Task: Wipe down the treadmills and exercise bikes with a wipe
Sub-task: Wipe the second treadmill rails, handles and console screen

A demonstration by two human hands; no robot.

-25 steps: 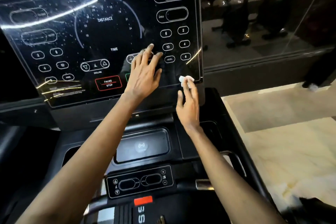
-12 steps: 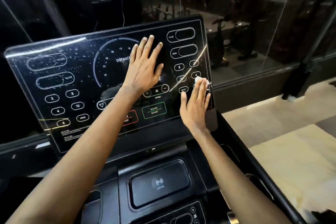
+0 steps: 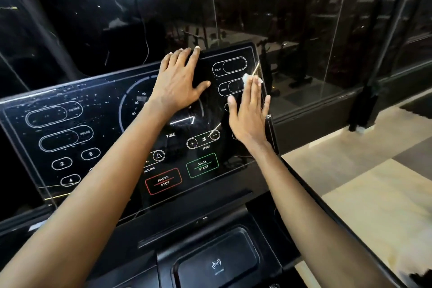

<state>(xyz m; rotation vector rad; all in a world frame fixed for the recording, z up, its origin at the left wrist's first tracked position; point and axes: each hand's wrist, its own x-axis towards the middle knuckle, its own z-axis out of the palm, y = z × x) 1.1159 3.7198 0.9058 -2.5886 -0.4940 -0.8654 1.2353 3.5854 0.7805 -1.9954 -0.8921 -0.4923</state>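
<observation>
Fingers flat, the right grip (image 3: 249, 112) has pushed the wipe (image 3: 246, 78) up the treadmill console (image 3: 70, 138), the empty left grip (image 3: 180, 84) splayed alongside; the speckled panel to its left likely remains unwiped.

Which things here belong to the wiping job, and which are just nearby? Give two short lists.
Job: glossy black treadmill console panel, speckled with droplets; small white crumpled wipe, pressed under the right hand; left hand, flat near the panel's top edge.
Nearby: black charging tray below the panel; dark glass wall; pale stone floor.
</observation>
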